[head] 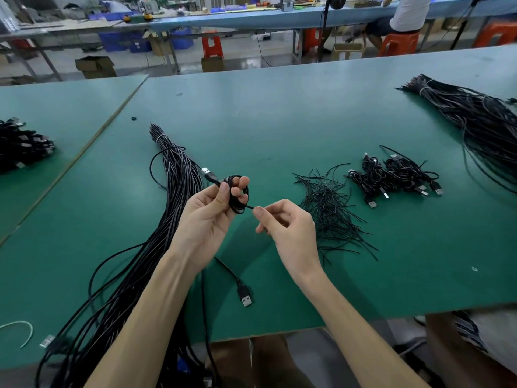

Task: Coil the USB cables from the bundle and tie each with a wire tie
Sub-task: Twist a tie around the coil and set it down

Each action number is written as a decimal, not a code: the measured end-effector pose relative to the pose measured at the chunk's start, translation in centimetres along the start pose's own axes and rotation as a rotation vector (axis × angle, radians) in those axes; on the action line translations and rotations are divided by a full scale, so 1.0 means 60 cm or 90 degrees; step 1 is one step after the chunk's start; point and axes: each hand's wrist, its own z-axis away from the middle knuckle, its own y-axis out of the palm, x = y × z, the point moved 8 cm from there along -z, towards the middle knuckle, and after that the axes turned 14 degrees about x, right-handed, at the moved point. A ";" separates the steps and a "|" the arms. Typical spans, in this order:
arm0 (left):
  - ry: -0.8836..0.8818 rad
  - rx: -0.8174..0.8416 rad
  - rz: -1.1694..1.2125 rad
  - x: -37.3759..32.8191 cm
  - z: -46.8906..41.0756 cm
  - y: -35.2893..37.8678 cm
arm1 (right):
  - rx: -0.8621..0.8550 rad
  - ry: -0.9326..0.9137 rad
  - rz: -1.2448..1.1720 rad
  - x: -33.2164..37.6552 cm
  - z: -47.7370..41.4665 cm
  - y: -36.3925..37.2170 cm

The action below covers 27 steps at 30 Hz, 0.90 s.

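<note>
My left hand [208, 217] grips a small coil of black USB cable [237, 204] wound around its fingers, with a silver USB plug [206, 172] sticking out to the upper left. My right hand [288, 228] pinches the thin black end that leads out of the coil. To the left lies the long bundle of black cables [173, 191], tied near its top and trailing off the table's front edge. A loose pile of black wire ties [330, 208] lies just right of my right hand. Several coiled, tied cables [391, 175] sit further right.
A loose USB plug [245, 296] lies on the green table [279, 121] under my forearms. Another large cable bundle [475, 119] fills the far right and a dark pile of cables [22, 144] the far left. A seated person and benches are behind.
</note>
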 end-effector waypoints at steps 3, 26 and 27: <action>0.008 -0.026 -0.005 -0.004 0.001 -0.010 | 0.038 -0.018 0.016 0.006 0.000 0.009; -0.117 0.058 -0.192 0.040 0.002 -0.007 | 0.022 -0.010 -0.019 0.000 -0.006 0.006; -0.119 0.056 -0.199 0.041 0.002 -0.008 | 0.017 -0.005 -0.026 -0.002 -0.006 0.005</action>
